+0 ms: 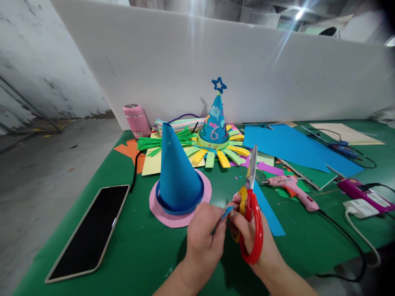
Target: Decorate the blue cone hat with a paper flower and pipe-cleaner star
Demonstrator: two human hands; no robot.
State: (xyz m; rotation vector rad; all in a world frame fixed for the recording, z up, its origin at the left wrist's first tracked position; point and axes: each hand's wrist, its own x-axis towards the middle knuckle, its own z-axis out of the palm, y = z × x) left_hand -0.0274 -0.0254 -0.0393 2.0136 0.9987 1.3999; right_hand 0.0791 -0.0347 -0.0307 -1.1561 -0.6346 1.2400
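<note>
My left hand (205,230) pinches a small scrap of blue paper (228,211) in front of me. Closed around a pair of scissors (255,228) with red and yellow handles is my right hand (247,226); the blades point up and away, and its fingertips meet the scrap too. Just beyond my left hand stands a plain blue paper cone (177,176) on a pink paper disc (156,209). Farther back is a decorated blue cone hat (216,119) with a 6, a star on top and yellow and green strips around its base.
A phone (89,234) lies at left. Green pipe cleaners (148,142) and a pink bottle (136,120) are at the back. On the right are a pink glue gun (293,189), blue sheets (286,144), a blue strip (270,213) and a white charger (359,208) with cables.
</note>
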